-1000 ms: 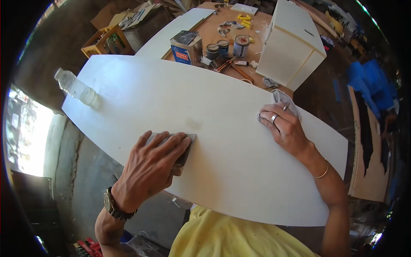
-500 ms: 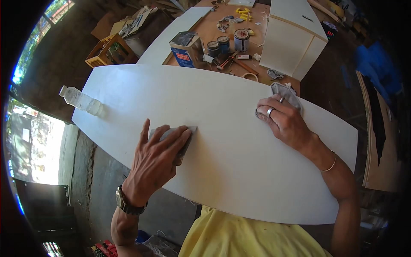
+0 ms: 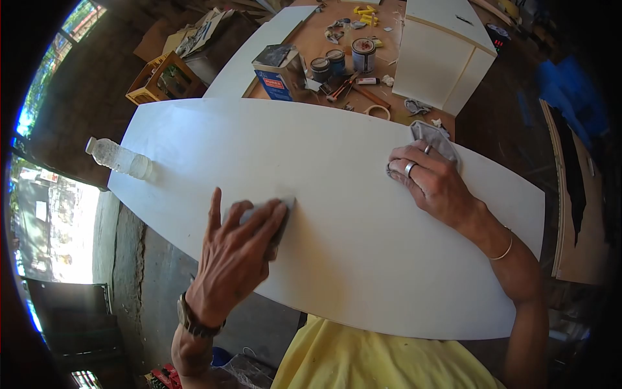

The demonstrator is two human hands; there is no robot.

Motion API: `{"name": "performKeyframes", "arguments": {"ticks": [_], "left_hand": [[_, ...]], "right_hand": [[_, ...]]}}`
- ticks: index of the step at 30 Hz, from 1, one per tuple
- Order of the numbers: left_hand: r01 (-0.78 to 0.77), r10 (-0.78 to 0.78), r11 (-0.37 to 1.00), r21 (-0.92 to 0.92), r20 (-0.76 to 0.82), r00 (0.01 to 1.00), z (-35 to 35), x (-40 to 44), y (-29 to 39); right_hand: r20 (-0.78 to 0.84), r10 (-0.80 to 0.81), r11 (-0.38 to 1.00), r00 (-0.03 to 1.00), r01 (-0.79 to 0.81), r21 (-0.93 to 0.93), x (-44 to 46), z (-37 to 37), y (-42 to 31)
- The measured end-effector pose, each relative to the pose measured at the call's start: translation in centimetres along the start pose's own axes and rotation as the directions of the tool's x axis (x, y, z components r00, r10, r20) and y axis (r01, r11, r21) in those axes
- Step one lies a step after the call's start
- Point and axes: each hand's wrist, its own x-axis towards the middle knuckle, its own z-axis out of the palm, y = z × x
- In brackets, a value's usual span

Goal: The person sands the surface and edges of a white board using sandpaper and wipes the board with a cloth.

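My two hands are well apart on the big white board [image 3: 363, 266]; it lies under both of them and reaches out past each side; my left hand [image 3: 234, 256] is bent over a small grey block [image 3: 279, 236], with its little finger sticking up; my right hand [image 3: 438, 185] is closed on a bunched grey cloth [image 3: 438, 138] by the far edge of the board.

The block looks hard and light enough for one hand; I think its sides are best to hold; the cloth looks soft and floppy, so a pinch anywhere should do; the board looks stiff, smooth and maybe slippery, and too wide for one hand, so I would take it by its edges.

A clear bottle [image 3: 120, 157] is on the board, out past my left hand; ahead of my hands, a blue tin [image 3: 275, 84] and a paint can [image 3: 364, 57] sit on the brown counter [image 3: 314, 39].
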Motion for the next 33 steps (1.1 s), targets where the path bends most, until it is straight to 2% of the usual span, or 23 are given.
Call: {"name": "performKeyframes", "arguments": {"ticks": [5, 10, 14, 20, 26, 29, 30, 33], "left_hand": [[0.0, 0.001, 0.999, 0.036, -0.007, 1.0, -0.1, 0.4, -0.3], [0.011, -0.011, 1.0, -0.011, 0.004, 1.0, -0.3, 0.1, 0.3], [-0.043, 0.043, 0.999, 0.01, 0.003, 0.999, 0.4, -1.2, 1.6], [0.055, -0.053, 0.998, 0.027, -0.061, 0.997, 0.6, 0.1, 1.7], [0.027, -0.027, 0.999, 0.03, -0.016, 1.0, 0.9, -0.1, 1.7], [0.037, -0.041, 0.997, -0.061, -0.055, 0.998, 1.2, 0.2, 2.1], [0.031, -0.034, 0.999, -0.023, -0.105, 0.994, 1.7, 0.3, 1.6], [0.022, -0.058, 0.988, -0.154, -0.236, 0.97, 1.5, 0.6, 0.9]], "right_hand": [[-0.004, -0.002, 1.0, 1.0, 0.002, -0.001, 0.1, 0.0, -0.1], [0.007, -0.011, 0.999, 1.0, 0.011, -0.034, 0.0, 0.0, 0.1], [-0.008, -0.012, 1.0, 1.0, 0.012, -0.012, 0.2, -0.1, -0.2], [0.005, 0.019, 1.0, 1.0, -0.019, 0.021, 0.4, -0.3, -0.3], [-0.007, -0.01, 1.0, 1.0, 0.01, -0.003, 0.1, -0.3, -0.2], [0.026, 0.016, 1.0, 1.0, -0.016, -0.008, 0.4, -0.4, -0.1], [0.046, 0.027, 1.0, 0.999, -0.027, -0.015, 0.2, -0.5, -0.3], [0.114, 0.021, 0.996, 0.993, -0.011, -0.087, 0.3, -1.6, -0.9]]}}
